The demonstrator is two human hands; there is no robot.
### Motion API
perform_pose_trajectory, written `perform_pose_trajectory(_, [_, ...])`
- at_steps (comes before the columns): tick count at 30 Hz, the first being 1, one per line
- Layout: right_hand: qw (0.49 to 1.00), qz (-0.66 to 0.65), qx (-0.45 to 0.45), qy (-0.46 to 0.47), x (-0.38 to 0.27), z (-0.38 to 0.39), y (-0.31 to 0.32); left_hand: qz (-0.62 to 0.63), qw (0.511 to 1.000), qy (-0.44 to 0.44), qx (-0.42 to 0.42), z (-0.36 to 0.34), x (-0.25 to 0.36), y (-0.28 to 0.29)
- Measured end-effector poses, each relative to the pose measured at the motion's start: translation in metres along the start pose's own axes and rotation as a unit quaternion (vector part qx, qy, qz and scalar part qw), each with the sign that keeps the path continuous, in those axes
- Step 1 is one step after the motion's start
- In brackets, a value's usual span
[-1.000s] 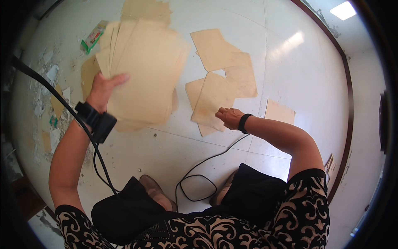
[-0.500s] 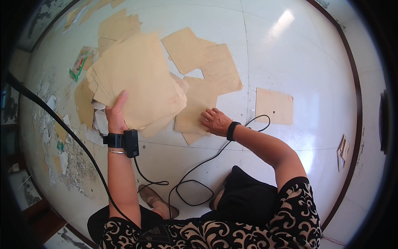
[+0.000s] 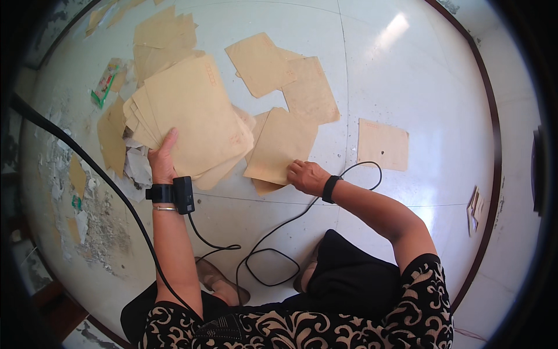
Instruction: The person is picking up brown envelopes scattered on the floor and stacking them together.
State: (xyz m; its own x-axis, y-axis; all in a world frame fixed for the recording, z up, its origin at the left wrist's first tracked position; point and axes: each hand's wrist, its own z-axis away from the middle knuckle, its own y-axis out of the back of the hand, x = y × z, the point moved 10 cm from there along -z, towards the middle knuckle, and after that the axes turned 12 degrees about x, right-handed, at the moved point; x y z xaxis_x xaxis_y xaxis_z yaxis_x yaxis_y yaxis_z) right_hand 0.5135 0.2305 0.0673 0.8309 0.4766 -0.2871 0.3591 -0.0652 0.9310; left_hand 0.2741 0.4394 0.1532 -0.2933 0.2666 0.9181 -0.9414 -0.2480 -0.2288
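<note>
My left hand [image 3: 163, 154] grips a thick, fanned stack of brown paper envelopes [image 3: 190, 113], thumb on top, with a black band and small device on its wrist. My right hand [image 3: 305, 174] has curled fingers at the lower right corner of a loose brown envelope [image 3: 282, 142], pinching it, with another partly beneath. Two overlapping envelopes [image 3: 256, 61] lie farther forward, and a single envelope [image 3: 381, 136] lies to the right.
More brown paper [image 3: 160, 35] lies top left, near a green-and-white packet [image 3: 106, 81]. Torn scraps and debris [image 3: 99, 232] cover the left floor. Black cables [image 3: 261, 253] loop near my feet. Folded paper pieces [image 3: 474, 209] lie at the right by the dark skirting [image 3: 494, 139].
Since a second ago, the stack in my left hand has shifted. My right hand has moved slightly down and right over the last half second, and the envelope under it has shifted.
</note>
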Motion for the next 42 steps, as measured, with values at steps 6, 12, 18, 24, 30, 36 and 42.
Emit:
perform_pose_trajectory(6, [0.848,-0.322,0.011,-0.420,0.065,0.016,0.020,-0.010,1.000,-0.023,0.004,-0.011,0.004,0.020])
perform_pose_trajectory(12, [0.606,-0.521,0.316,-0.512,0.128,0.013,0.115,-0.018,0.999,0.034,-0.027,0.000,-0.007,0.006])
perform_pose_trajectory(18, [0.547,-0.611,0.370,-0.436,0.138,0.000,0.172,-0.015,0.994,0.071,-0.088,0.010,-0.025,-0.002])
perform_pose_trajectory(24, [0.535,-0.690,0.181,-0.454,0.084,-0.035,0.148,-0.100,0.977,0.059,-0.179,0.035,-0.056,-0.036])
perform_pose_trajectory(30, [0.606,-0.533,0.176,-0.564,0.092,-0.020,0.078,-0.127,0.960,0.105,-0.227,0.076,-0.077,-0.061])
perform_pose_trajectory(36, [0.469,-0.583,0.247,-0.616,0.090,-0.001,0.053,-0.122,0.947,0.127,-0.270,0.091,-0.091,-0.073])
perform_pose_trajectory(42, [0.462,-0.611,0.326,-0.553,0.110,-0.025,0.057,-0.101,0.965,0.132,-0.205,0.068,-0.073,-0.060])
